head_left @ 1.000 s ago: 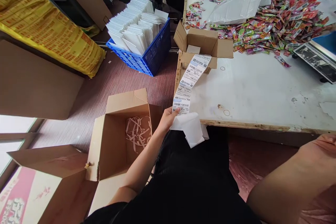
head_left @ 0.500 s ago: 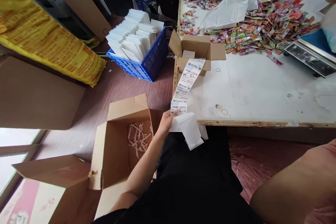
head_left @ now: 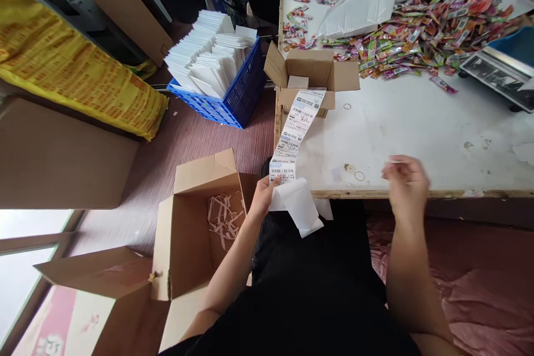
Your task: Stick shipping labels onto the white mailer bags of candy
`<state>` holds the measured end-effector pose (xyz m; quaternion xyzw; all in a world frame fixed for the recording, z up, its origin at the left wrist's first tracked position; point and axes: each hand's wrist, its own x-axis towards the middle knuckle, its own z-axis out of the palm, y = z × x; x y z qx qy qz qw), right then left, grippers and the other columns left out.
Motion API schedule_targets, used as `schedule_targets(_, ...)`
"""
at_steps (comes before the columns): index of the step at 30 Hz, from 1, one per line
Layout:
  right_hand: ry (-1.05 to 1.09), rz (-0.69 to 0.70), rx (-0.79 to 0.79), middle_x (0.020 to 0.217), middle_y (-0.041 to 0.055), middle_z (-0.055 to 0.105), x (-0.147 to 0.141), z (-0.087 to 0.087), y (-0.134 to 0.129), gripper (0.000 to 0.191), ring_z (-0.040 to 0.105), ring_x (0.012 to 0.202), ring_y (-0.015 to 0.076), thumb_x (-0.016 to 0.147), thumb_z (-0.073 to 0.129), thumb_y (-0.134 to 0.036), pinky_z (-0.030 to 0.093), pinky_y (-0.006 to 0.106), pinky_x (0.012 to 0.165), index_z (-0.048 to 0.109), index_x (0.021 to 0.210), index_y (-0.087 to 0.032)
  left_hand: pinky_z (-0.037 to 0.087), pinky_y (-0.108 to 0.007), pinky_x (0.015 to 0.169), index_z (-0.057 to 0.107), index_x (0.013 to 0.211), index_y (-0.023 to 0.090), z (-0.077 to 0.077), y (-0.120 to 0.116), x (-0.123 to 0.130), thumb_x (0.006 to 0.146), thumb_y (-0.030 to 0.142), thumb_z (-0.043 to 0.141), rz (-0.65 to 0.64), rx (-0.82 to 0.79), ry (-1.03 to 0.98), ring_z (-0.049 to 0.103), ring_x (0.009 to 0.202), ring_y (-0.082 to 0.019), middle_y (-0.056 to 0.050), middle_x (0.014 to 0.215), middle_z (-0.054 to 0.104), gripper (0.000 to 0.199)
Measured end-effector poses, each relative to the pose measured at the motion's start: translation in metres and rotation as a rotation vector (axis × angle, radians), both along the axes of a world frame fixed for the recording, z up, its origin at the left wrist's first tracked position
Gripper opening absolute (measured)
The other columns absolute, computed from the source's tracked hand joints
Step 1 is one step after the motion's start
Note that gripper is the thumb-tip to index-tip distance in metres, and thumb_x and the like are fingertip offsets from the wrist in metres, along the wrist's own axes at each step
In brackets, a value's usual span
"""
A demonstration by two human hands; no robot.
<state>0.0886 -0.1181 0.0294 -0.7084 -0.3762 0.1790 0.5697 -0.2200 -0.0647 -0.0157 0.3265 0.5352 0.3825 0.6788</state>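
My left hand [head_left: 263, 196] is closed on the lower end of a strip of printed shipping labels [head_left: 292, 136]. The strip climbs from my fingers over the table edge into a small open carton [head_left: 311, 67], where a white block [head_left: 297, 82] also shows. Below my fingers, blank white backing paper [head_left: 301, 211] hangs down in a fold over my lap. My right hand [head_left: 405, 181], somewhat blurred, is over the front edge of the white table [head_left: 425, 128]. Its fingers are curled in a pinch; whatever they hold is too small and smeared to make out.
A blue crate [head_left: 246, 92] packed with white envelopes [head_left: 208, 58] stands left of the table. Nearer me is an open cardboard box [head_left: 189, 239] with paper strips inside. Colourful small packets [head_left: 417, 39] are heaped at the back, beside a scale [head_left: 500, 78]. People stand beyond the crate.
My right hand has come into view and is now over the table's front edge. My left hand still holds the label strip in nearly the same place. A co-worker's hand at the upper right has moved back.
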Motion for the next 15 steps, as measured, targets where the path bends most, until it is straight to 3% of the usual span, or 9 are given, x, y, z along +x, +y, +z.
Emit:
schedule_targets(3,-0.226,0.158,-0.323,0.083,0.0056,0.066,0.003,-0.027,0.007,0.031,0.056,0.071,0.0189,0.079,0.058,-0.049,0.047,0.037,0.072,0.065,0.09,-0.021,0.051,-0.031,0.07,0.074,0.1,0.013,0.003,0.001,0.0,0.067,0.052,0.082,-0.02,0.0,-0.013,0.071,0.078,-0.023,-0.01,0.092,0.077,0.051)
schedule_targets(6,-0.283,0.145,-0.393,0.083,0.0063,0.067,0.018,-0.042,0.009,0.031,0.056,0.071,0.0195,0.08,0.057,-0.049,0.047,0.037,0.073,0.065,0.086,-0.02,0.052,-0.032,0.073,0.074,0.099,0.014,0.006,0.002,0.0,0.068,0.052,0.082,-0.03,0.015,-0.017,0.071,0.082,-0.025,-0.009,0.089,0.078,0.049)
schedule_targets(9,-0.341,-0.114,-0.244,0.091,0.0086,0.065,0.039,-0.04,0.007,0.03,0.057,0.075,0.021,0.084,0.054,-0.047,0.048,0.037,0.072,0.063,0.092,-0.019,0.051,-0.03,0.071,0.074,0.096,0.015,0.007,0.002,0.0,0.069,0.053,0.081,-0.026,0.029,0.014,0.07,0.079,-0.024,-0.008,0.084,0.077,0.047)
schedule_targets(12,-0.565,-0.481,-0.091,0.11,0.014,0.061,0.073,-0.035,0.008,0.024,0.056,0.102,0.0293,0.08,0.062,-0.037,0.043,0.046,0.093,0.056,0.097,-0.021,0.05,-0.029,0.068,0.074,0.098,0.014,0.005,0.003,0.001,0.068,0.053,0.081,-0.04,0.042,0.026,0.07,0.078,-0.023,-0.008,0.085,0.077,0.05)
schedule_targets(15,-0.597,-0.706,-0.189,0.131,0.0234,0.048,0.122,-0.04,0.025,0.054,0.04,0.127,0.0376,0.068,0.076,-0.028,0.027,0.055,0.105,0.049,0.113,-0.017,0.05,-0.028,0.067,0.072,0.103,0.012,0.002,0.003,0.001,0.068,0.055,0.08,-0.044,0.04,0.04,0.069,0.079,-0.023,-0.009,0.09,0.077,0.055)
